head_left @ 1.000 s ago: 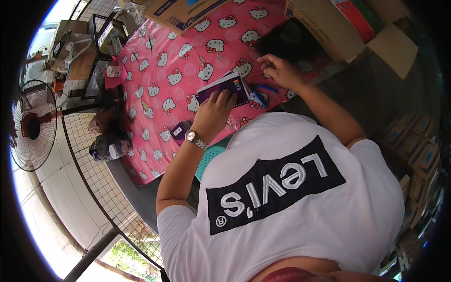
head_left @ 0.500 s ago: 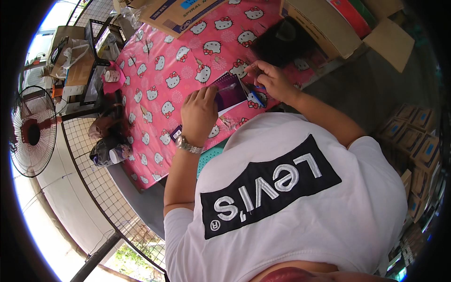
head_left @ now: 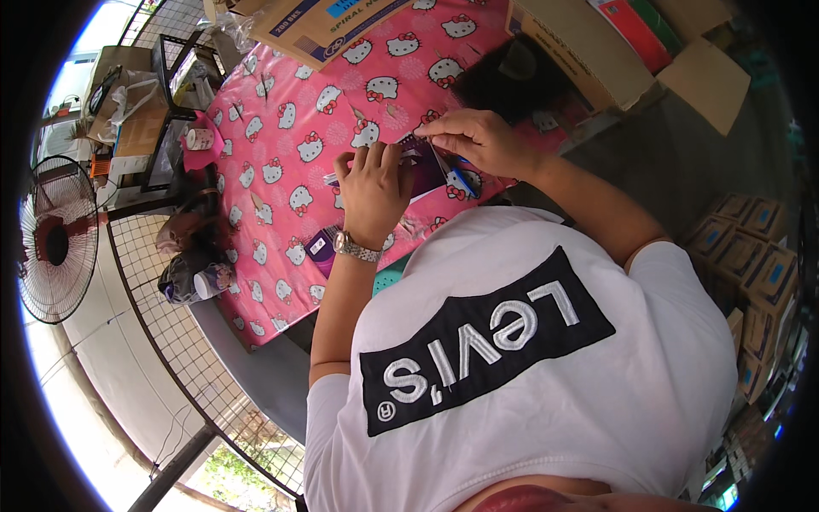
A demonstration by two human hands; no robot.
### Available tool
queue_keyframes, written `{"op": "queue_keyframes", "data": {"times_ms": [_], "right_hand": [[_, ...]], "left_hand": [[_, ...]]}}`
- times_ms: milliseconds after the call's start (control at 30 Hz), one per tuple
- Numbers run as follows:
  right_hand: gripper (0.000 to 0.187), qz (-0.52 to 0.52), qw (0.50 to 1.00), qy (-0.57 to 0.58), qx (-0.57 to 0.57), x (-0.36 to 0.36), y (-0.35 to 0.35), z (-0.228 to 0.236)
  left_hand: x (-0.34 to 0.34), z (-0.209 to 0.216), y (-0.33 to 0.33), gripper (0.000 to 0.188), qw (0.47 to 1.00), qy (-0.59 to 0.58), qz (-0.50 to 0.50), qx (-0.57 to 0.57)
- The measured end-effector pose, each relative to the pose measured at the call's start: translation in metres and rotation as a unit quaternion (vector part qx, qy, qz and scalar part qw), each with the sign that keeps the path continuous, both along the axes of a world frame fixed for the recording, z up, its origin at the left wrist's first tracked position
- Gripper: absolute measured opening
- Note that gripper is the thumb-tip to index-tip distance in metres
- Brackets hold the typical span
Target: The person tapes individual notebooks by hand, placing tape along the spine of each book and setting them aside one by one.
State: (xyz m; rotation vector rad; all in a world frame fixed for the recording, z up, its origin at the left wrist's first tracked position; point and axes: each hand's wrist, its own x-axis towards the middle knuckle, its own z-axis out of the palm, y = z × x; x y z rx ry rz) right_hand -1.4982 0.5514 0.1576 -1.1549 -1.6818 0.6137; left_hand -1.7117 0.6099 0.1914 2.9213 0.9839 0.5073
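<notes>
A small spiral notebook (head_left: 429, 175) with a dark purple cover lies on the pink table, partly hidden by my hands. My left hand (head_left: 374, 189) lies over its left side, palm down, with bent fingers spread apart. A pale strip (head_left: 331, 179) shows by the left fingertips; its kind is unclear. My right hand (head_left: 482, 145) is at the notebook's far edge, by the binding holes, thumb and forefinger brought together. Whatever they pinch is too small to make out. A blue slim tool (head_left: 461, 181) lies beside the notebook, under the right hand.
A purple booklet (head_left: 321, 245) lies by my left wrist. Cardboard boxes (head_left: 320, 30) (head_left: 589, 60) stand at the table's far side, with a black flat item (head_left: 503, 77) near the right one. A cup (head_left: 200, 139) sits at far left, past which is a fan (head_left: 58, 243). Stacked cartons (head_left: 751, 247) stand at right.
My left hand has slid right across the notebook, and more of the purple booklet shows. My right hand has moved left to the notebook's far edge.
</notes>
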Motion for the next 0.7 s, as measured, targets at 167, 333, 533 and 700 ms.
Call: {"op": "queue_keyframes", "data": {"times_ms": [167,333,533,700], "right_hand": [[0.020,-0.006,1.000,0.017,0.025,-0.006,0.001,0.013],[0.024,-0.064,0.997,-0.023,0.042,-0.011,0.000,0.017],[0.028,0.006,0.999,0.018,0.030,-0.010,0.002,0.012],[0.019,0.052,0.998,0.028,-0.020,-0.005,0.003,0.003]], "left_hand": [[0.001,0.002,-0.003,0.018,1.000,-0.010,0.001,0.009],[-0.001,0.002,-0.002,0.016,1.000,-0.007,0.001,-0.007],[-0.003,0.007,-0.003,0.017,1.000,0.011,-0.008,-0.021],[-0.003,0.007,-0.002,0.017,1.000,0.010,-0.004,-0.029]]}}
